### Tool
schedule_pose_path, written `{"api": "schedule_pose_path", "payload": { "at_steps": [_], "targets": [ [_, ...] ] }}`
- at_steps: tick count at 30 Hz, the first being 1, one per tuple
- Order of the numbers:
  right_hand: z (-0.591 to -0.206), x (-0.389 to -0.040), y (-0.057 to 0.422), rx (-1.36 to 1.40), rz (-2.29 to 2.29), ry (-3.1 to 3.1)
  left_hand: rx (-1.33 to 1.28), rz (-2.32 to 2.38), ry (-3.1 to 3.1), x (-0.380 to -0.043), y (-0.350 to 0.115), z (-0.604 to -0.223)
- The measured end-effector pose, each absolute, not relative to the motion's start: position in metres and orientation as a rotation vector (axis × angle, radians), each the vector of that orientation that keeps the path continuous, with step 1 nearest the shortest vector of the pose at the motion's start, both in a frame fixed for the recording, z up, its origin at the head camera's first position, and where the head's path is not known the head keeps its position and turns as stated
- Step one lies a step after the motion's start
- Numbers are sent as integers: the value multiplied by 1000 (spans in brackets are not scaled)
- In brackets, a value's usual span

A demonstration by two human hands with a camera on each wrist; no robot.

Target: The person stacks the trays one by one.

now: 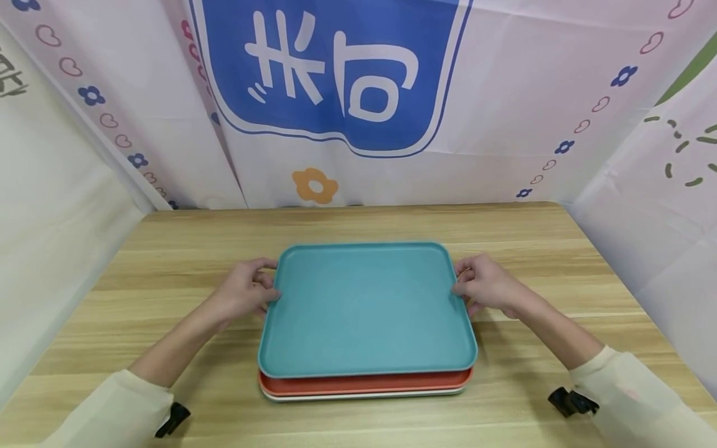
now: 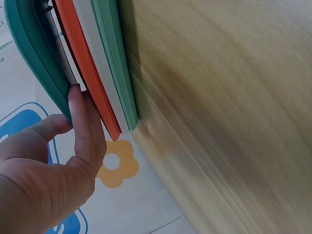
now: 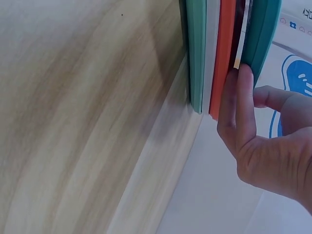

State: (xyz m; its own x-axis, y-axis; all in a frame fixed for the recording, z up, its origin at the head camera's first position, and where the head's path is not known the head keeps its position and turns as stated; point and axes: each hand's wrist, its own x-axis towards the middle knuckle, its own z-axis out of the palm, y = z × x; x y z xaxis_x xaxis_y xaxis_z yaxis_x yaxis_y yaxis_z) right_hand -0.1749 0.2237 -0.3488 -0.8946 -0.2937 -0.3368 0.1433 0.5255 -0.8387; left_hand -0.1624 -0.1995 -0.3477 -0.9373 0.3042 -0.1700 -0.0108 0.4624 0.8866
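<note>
A teal rectangular tray is held just above a stack of trays in the middle of the table. My left hand pinches its left side, thumb on the rim and fingers under it. On the opposite side my right hand grips the rim the same way. Below lies an orange-red tray, then a white tray and a light green tray at the bottom. Both wrist views show a gap between the teal tray and the orange-red one. The lower trays' insides are mostly hidden.
The stack rests on a wood-grain table. Printed white cloth hangs behind the table's far edge, and more cloth walls stand at left and right. A black clip is at the right sleeve, another black clip at the left.
</note>
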Motion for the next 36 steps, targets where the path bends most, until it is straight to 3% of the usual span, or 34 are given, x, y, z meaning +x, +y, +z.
{"api": "schedule_pose_path", "payload": {
  "at_steps": [36],
  "targets": [
    [-352, -167, 228, -95, -1274, 2310, 261, 1442, 2348, -153, -203, -353]
  ]
}}
